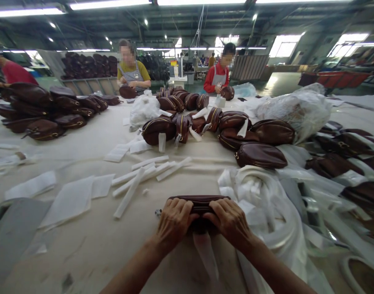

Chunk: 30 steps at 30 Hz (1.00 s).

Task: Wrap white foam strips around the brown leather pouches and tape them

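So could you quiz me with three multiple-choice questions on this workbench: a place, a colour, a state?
1. Where does the held pouch sit?
A. on the table's near edge
B. on the far shelf
C. on the floor

2. What colour are the pouches?
A. blue
B. dark brown
C. yellow

3. How are the left hand and right hand placed?
A. both hanging free
B. one raised
C. both gripping the pouch

Answers: 1 A, it lies on the table right before the person. 2 B, the pile is brown too. 3 C, both hands' fingers curl over it.

Bright overhead strip lights, soft shadows (edges warped, corners blurred)
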Tool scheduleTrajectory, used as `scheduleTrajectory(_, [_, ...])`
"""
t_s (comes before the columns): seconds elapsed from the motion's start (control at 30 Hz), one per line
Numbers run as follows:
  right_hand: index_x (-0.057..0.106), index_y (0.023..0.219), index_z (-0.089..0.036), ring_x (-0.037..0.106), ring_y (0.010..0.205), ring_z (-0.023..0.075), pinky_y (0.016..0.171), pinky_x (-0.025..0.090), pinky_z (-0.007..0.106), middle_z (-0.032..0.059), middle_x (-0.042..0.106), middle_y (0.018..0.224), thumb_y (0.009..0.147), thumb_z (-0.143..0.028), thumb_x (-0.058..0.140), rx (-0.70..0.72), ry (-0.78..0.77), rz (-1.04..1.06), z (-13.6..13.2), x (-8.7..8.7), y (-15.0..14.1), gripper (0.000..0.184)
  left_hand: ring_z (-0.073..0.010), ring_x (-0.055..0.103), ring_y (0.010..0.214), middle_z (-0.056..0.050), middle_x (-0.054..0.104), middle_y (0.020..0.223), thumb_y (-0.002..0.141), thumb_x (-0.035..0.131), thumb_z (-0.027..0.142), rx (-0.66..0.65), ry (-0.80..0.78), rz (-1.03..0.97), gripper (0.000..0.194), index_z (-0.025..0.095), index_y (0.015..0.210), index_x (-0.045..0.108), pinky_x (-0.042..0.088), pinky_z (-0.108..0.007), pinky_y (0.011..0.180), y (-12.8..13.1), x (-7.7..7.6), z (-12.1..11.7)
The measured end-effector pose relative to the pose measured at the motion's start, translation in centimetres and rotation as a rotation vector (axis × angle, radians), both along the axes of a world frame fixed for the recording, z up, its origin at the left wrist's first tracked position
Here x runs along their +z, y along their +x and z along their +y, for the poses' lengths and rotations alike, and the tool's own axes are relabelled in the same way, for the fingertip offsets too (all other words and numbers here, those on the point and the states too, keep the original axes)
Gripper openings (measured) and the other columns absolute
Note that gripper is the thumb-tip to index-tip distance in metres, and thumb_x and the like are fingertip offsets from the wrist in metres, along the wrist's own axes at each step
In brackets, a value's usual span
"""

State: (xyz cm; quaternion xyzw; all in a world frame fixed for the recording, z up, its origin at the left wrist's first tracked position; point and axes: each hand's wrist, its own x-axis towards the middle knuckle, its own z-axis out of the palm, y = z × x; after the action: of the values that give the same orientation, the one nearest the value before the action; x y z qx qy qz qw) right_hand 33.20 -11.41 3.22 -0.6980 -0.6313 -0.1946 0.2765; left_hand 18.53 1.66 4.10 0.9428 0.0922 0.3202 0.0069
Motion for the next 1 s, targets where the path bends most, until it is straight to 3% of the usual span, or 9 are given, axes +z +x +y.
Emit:
scheduleTrajectory(0.07, [0.056, 0.106, -0.013, 0.053, 0.07, 0.0201, 0.063, 0.041, 0.032, 0.0079, 0.059, 0.078, 0.094, -0.041, 0.041, -0.056, -0.004, -0.018, 0.3, 0.2, 0.3, 0.034, -0.0197, 0.051, 0.073, -0.006, 0.057, 0.082, 0.095, 0.04, 0.036, 0.048, 0.02, 0.025, 0.03, 0.011, 0.108, 0.047, 0.043, -0.033, 0.066, 0.3, 0.2, 0.3])
scheduleTrajectory(0.13, [0.056, 0.107, -0.012, 0.052, 0.07, 0.0216, 0.062, 0.041, 0.033, 0.0094, 0.057, 0.078, 0.093, -0.045, 0.039, -0.124, -0.036, -0.044, 0.5, 0.3, 0.4, 0.04, -0.0215, 0.052, 0.075, -0.008, 0.057, 0.086, 0.09, 0.051, 0.038, 0.1, 0.06, 0.082, 0.037, 0.009, 0.113, 0.045, 0.044, -0.034, 0.067, 0.5, 0.3, 0.6])
scheduleTrajectory(0.27, [0.057, 0.092, -0.014, 0.053, 0.083, 0.0252, 0.072, 0.041, 0.038, 0.0136, 0.058, 0.09, 0.092, -0.051, 0.036, -0.143, -0.038, -0.082, 1.0, -0.2, 1.0, 0.043, -0.0258, 0.054, 0.083, -0.011, 0.057, 0.095, 0.076, 0.07, 0.043, 0.117, 0.085, 0.155, 0.041, 0.013, 0.095, 0.05, 0.045, -0.039, 0.072, 1.0, -0.1, 1.4])
scheduleTrajectory(0.4, [0.051, 0.088, -0.016, 0.052, 0.067, 0.0193, 0.063, 0.038, 0.031, 0.0061, 0.058, 0.074, 0.092, -0.053, 0.034, 0.008, -0.017, -0.065, 1.6, 0.0, 2.0, 0.041, -0.0193, 0.053, 0.065, -0.003, 0.055, 0.072, 0.083, 0.059, 0.047, 0.008, 0.066, 0.126, 0.034, 0.015, 0.083, 0.047, 0.043, -0.031, 0.06, 1.0, 0.1, 2.4])
scheduleTrajectory(0.57, [0.053, 0.09, -0.016, 0.051, 0.067, 0.0182, 0.065, 0.036, 0.029, 0.0051, 0.058, 0.072, 0.092, -0.045, 0.045, 0.133, 0.017, -0.065, 3.2, 2.4, 1.6, 0.03, -0.0189, 0.053, 0.07, -0.004, 0.056, 0.077, 0.095, 0.035, 0.046, -0.023, 0.178, 0.016, 0.037, 0.012, 0.102, 0.048, 0.041, -0.031, 0.064, -0.8, 2.3, 4.1])
scheduleTrajectory(0.7, [0.055, 0.084, -0.016, 0.05, 0.063, 0.018, 0.062, 0.035, 0.029, 0.0041, 0.056, 0.066, 0.092, -0.044, 0.044, 0.178, 0.01, -0.055, 6.0, 1.1, 0.2, 0.03, -0.019, 0.051, 0.068, -0.004, 0.054, 0.074, 0.095, 0.031, 0.048, 0.028, 0.151, 0.087, 0.04, 0.012, 0.096, 0.05, 0.04, -0.031, 0.064, -2.7, 0.7, 5.9])
scheduleTrajectory(0.83, [0.055, 0.083, -0.016, 0.049, 0.061, 0.0182, 0.061, 0.035, 0.029, 0.0043, 0.054, 0.065, 0.094, -0.044, 0.04, 0.203, -0.032, -0.078, 7.1, -1.0, -0.5, 0.033, -0.0208, 0.051, 0.068, -0.005, 0.053, 0.073, 0.092, 0.039, 0.048, 0.088, 0.066, 0.206, 0.037, 0.013, 0.088, 0.049, 0.04, -0.032, 0.062, -3.1, -0.9, 6.1])
scheduleTrajectory(0.93, [0.055, 0.083, -0.017, 0.05, 0.061, 0.0174, 0.06, 0.037, 0.029, 0.0042, 0.056, 0.067, 0.093, -0.05, 0.038, 0.229, -0.084, 0.003, 6.6, -0.5, 0.2, 0.038, -0.0232, 0.053, 0.078, -0.008, 0.055, 0.086, 0.089, 0.049, 0.044, 0.104, 0.049, 0.271, 0.037, 0.01, 0.103, 0.049, 0.042, -0.036, 0.068, -2.5, -0.2, 4.8])
scheduleTrajectory(1.0, [0.055, 0.079, -0.018, 0.051, 0.06, 0.0152, 0.058, 0.039, 0.027, 0.0026, 0.056, 0.066, 0.095, -0.049, 0.03, 0.322, -0.233, 0.142, 6.8, 0.5, 1.2, 0.042, -0.0248, 0.053, 0.086, -0.01, 0.056, 0.097, 0.088, 0.052, 0.041, 0.096, 0.06, 0.274, 0.047, 0.007, 0.119, 0.043, 0.043, -0.039, 0.073, -2.1, 0.4, 3.9])
